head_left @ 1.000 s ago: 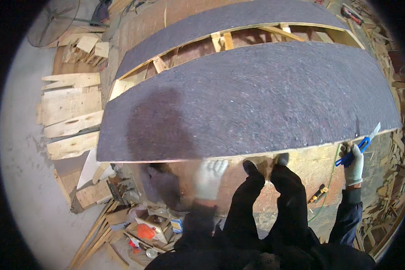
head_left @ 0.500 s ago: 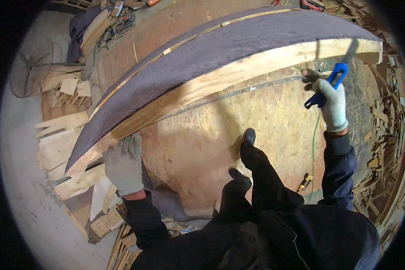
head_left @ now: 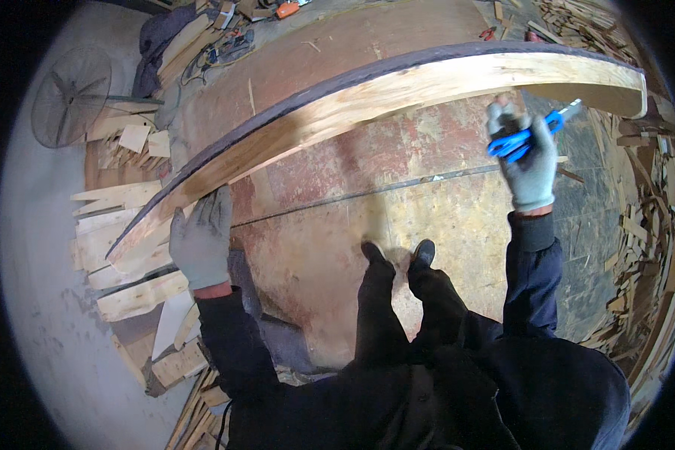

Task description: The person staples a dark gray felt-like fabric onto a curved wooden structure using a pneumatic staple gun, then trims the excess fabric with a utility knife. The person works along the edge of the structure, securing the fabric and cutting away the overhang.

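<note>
A long curved wooden piece (head_left: 337,112) with dark grey fabric along its outer edge spans the view. It looks raised above the floor. My gloved left hand (head_left: 202,236) is at its left end, thumb and fingers closed at the lower edge; the fingertips are partly hidden. My gloved right hand (head_left: 529,161) is closed round a blue-handled tool (head_left: 511,144) with a short metal blade; its exact kind is unclear. The right fingertips are close to the underside of the curved piece near its right end; whether they touch it cannot be seen.
Worn plywood (head_left: 315,195) covers the floor under my feet. Wood offcuts (head_left: 139,296) are piled at left, and scrap strips (head_left: 634,225) heap up at right. A caged fan (head_left: 71,97) stands by the left wall. Tools (head_left: 229,46) lie at the far left.
The curved piece has tilted, so its broad fabric face no longer shows and its wooden side shows more. My right hand has moved slightly left, turning the blue-handled tool. My feet have shifted.
</note>
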The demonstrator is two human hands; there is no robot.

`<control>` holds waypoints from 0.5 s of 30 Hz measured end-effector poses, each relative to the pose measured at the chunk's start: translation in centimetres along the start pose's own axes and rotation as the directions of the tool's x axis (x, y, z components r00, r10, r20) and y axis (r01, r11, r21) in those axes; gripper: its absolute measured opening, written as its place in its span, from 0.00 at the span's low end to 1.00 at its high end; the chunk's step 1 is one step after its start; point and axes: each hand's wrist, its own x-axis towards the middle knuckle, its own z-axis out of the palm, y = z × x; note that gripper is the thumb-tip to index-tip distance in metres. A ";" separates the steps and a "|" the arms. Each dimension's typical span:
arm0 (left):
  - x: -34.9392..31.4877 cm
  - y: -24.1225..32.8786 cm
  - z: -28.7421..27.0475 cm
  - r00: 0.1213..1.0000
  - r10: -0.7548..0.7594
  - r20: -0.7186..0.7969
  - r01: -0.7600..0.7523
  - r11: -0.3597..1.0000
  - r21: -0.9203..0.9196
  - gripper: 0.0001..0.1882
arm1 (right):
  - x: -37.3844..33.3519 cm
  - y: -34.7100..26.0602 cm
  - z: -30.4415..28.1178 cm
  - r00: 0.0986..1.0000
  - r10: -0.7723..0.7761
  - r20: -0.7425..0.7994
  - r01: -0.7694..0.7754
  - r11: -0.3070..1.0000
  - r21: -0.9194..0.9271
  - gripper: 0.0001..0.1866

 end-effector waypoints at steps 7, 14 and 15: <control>0.3 1.4 -5.9 0.985 0.048 -0.166 -0.057 0.997 -0.051 0.33 | 0.8 0.4 1.0 0.969 -0.157 -0.191 0.180 0.977 0.112 0.13; -6.8 1.3 -22.0 0.757 0.646 -0.097 -0.539 0.702 0.466 0.29 | -7.6 2.0 -9.5 0.819 -0.508 -0.268 -0.097 0.337 -0.937 0.08; -6.6 0.2 -24.3 0.587 0.763 -0.272 -0.488 0.601 0.633 0.26 | -9.3 2.2 -11.2 0.805 -0.507 -0.307 -0.144 0.335 -0.931 0.11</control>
